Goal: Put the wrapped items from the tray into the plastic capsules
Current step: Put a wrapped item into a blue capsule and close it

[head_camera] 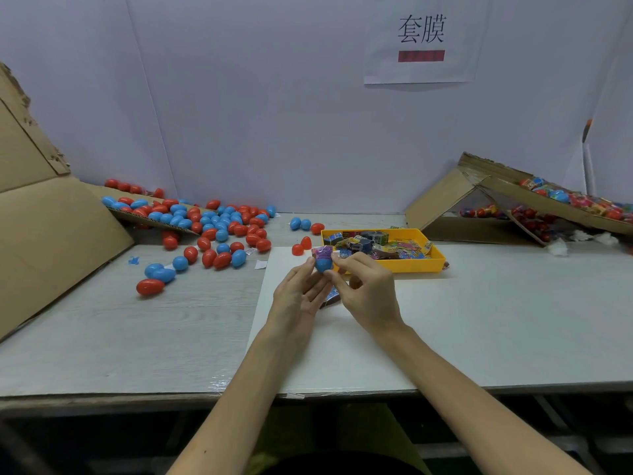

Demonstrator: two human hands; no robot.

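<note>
My left hand [297, 293] holds a blue capsule half [323, 264] upright at its fingertips, just in front of the yellow tray [430, 264]. A pink and purple wrapped item [322, 252] sticks out of the capsule's open top. My right hand [363, 286] pinches the capsule's right side and touches the wrapper. Another wrapped item [331, 296] shows below, between my two hands; which hand holds it I cannot tell. The tray is filled with several colourful wrapped items [373, 246]. Two red capsule halves [301, 246] lie left of the tray.
A pile of red and blue capsules [219, 228] spreads over the left back of the table and a cardboard flap [51, 231]. A cardboard box [513, 207] with wrapped capsules stands at the back right. A white sheet [342, 341] lies under my hands.
</note>
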